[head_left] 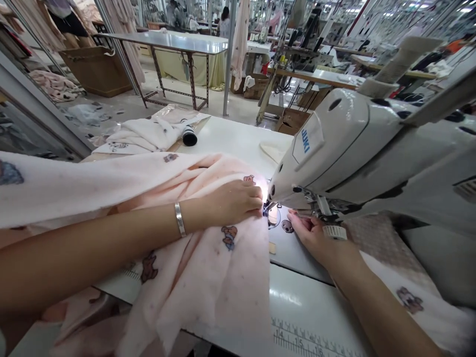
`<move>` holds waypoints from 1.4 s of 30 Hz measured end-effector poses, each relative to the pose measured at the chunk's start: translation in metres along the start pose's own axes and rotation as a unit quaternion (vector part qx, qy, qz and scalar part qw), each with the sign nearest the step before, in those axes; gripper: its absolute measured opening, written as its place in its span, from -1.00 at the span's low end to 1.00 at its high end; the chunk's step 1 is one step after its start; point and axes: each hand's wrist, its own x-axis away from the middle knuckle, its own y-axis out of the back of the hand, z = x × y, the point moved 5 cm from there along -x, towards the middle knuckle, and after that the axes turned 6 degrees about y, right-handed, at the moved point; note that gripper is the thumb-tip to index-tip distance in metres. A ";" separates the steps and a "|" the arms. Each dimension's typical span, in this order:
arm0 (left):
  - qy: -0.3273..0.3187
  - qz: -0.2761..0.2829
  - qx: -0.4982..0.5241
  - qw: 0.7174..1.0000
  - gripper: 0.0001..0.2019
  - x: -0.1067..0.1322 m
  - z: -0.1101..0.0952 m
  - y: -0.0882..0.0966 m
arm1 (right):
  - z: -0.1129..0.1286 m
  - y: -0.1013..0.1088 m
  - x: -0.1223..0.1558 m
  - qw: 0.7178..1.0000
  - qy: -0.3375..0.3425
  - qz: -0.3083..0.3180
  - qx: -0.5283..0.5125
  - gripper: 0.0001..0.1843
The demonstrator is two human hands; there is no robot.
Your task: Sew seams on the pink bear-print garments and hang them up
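Note:
Pale pink fleece fabric [238, 292] printed with small bears drapes over the machine table and hangs off its front edge. My left hand [238, 201], with a silver bracelet at the wrist, lies on it, fingers curled and gripping the cloth beside the lit presser foot [266, 208]. The white sewing machine [334, 144] stands over the seam area. Right of the needle, under the machine's arm, my right hand [316, 238] has thumb and forefinger drawn together near the metal bed plate [297, 248]. Whatever lies between those fingers is hidden.
A dark-ended thread cone [189, 136] and a bunched white cloth [145, 135] lie at the table's far left. A printed ruler scale [297, 342] runs along the front edge. More bear-print cloth [409, 300] lies right of my forearm. Behind stands a metal-legged table [167, 42].

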 end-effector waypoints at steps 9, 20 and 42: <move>0.154 0.062 -0.007 0.986 -0.91 -0.002 -0.006 0.020 | 0.066 0.024 0.020 0.997 0.075 0.019 0.013 -0.67; 0.079 0.049 -0.005 0.996 -0.59 -0.046 0.056 -0.004 | 0.016 0.016 0.002 0.994 0.068 -0.025 0.084 -0.75; 0.025 0.011 -0.043 0.999 -0.86 0.030 -0.054 0.015 | 0.090 0.029 0.024 0.955 0.267 0.022 -0.130 -0.85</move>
